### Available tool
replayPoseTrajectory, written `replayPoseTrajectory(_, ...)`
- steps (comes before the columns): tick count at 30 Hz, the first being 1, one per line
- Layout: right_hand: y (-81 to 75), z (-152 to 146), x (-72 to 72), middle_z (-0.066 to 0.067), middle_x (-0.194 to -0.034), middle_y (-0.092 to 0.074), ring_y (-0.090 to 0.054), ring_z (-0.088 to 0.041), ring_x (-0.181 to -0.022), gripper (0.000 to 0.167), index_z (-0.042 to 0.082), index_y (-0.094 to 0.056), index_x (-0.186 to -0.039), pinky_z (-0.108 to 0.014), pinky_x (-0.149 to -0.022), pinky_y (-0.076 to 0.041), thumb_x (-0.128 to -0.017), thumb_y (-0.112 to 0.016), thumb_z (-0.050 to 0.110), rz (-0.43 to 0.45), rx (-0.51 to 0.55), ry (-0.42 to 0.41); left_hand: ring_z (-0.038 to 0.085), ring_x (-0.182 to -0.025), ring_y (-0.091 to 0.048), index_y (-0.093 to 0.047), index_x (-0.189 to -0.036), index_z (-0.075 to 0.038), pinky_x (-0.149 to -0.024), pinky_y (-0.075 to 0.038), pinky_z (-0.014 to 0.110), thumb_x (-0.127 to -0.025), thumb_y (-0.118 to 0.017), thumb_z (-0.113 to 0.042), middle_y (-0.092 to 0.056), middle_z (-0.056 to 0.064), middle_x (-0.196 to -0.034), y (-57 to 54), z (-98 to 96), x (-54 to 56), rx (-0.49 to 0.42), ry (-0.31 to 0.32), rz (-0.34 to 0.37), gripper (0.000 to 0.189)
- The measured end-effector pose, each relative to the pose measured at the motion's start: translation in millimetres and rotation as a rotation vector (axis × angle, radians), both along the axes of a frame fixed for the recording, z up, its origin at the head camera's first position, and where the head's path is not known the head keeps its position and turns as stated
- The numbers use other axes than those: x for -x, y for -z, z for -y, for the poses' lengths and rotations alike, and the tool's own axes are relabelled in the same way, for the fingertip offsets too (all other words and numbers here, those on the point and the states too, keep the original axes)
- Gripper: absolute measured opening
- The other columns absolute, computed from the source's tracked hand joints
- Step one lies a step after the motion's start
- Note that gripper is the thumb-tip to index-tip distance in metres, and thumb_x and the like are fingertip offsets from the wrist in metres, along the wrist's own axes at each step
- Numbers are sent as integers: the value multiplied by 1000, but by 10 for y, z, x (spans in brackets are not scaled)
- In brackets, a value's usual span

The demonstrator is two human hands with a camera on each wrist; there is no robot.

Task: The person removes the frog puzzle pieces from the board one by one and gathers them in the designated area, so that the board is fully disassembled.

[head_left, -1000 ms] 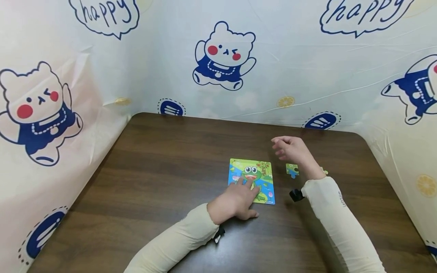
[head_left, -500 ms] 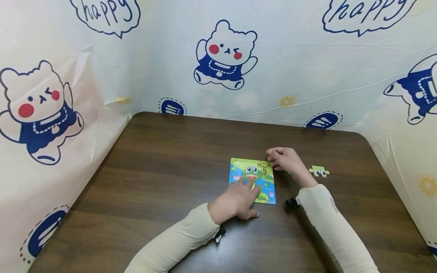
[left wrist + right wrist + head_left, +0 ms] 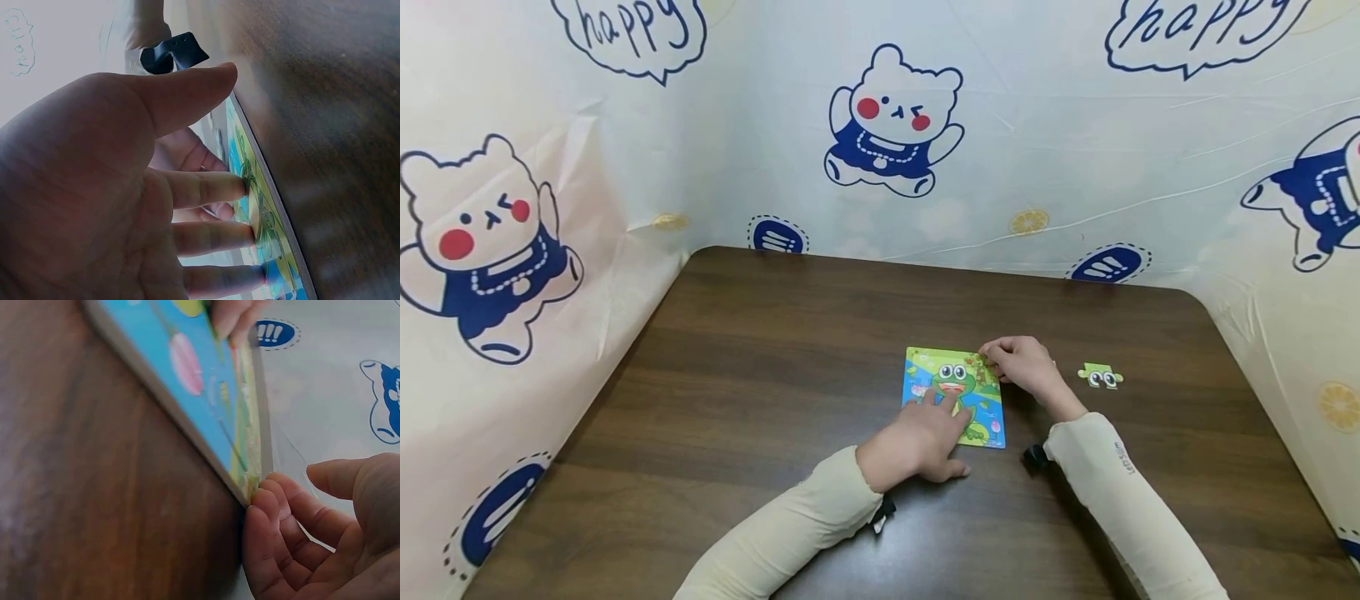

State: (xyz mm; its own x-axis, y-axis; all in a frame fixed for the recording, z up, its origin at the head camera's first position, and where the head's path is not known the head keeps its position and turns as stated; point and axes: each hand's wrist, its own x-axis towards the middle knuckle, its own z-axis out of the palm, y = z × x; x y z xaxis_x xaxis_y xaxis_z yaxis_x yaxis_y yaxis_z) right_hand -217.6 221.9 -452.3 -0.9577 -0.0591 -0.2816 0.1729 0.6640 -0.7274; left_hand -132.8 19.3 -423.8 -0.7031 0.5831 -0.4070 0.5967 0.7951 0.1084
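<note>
A pale curtain (image 3: pixel 1045 150) printed with winking bears hangs behind a dark wood-grain counter (image 3: pixel 790 358), where a person in cream sleeves (image 3: pixel 801 508) has both hands on a square frog puzzle board (image 3: pixel 955 377). The board lies near the middle of the counter, its picture showing a smiling green frog with a pink flower bud at four o'clock. Reaching in from eight o'clock, the left hand (image 3: pixel 917 443) has its fingers spread, tips resting on the picture, the thumb wide and off the board. At the board's corner between one and two o'clock, the right hand (image 3: pixel 1022 362) has its fingers bent and close together, tips touching the corner; whether they pinch it cannot be told. At three o'clock, apart from the board, lies a frog-eyes jigsaw piece (image 3: pixel 1101 377). A black device (image 3: pixel 1035 457) sits at the right wrist.
</note>
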Motion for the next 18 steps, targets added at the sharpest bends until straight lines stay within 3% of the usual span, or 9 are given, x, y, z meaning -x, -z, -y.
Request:
replayPoseTrajectory(8,11,9,-106,-10,-101,-76,-45,-18,-60,36,14,-83,-98,-30,-61,-38,-105,-54,34,-184,-182,-96,37,-153,-30,-37,-157,-24,-116,-40,52,-92,-63,-63,-29,8,-167,4,-11,-15,3,4,-5,80)
replayPoseTrajectory(11,-21,36,-128,-8,-91,-76,-42,-18,-55,32,16,-83,-101,-30,-54,-34,-103,-57,35,-238,-280,-143,37,-152,-31,-38,-157,-23,-115,-41,52,-92,-63,-63,-30,8,-166,-2,-16,-18,8,7,-12,80)
replayPoseTrajectory(14,-53,73,-115,-4,-82,-74,-47,-17,-55,30,17,-81,-111,-30,-48,-34,-102,-59,35,-260,-354,-190,35,-151,-32,-37,-158,-23,-113,-43,50,-92,-62,-64,-31,7,-165,-15,-29,-21,22,5,-24,81)
replayPoseTrajectory(18,-49,105,-54,-2,-83,-71,-52,-16,-61,28,13,-79,-109,-30,-54,-40,-101,-62,34,-254,-361,-230,34,-149,-36,-36,-159,-25,-106,-50,47,-91,-63,-65,-34,4,-163,-34,-55,-18,43,-3,-57,83)
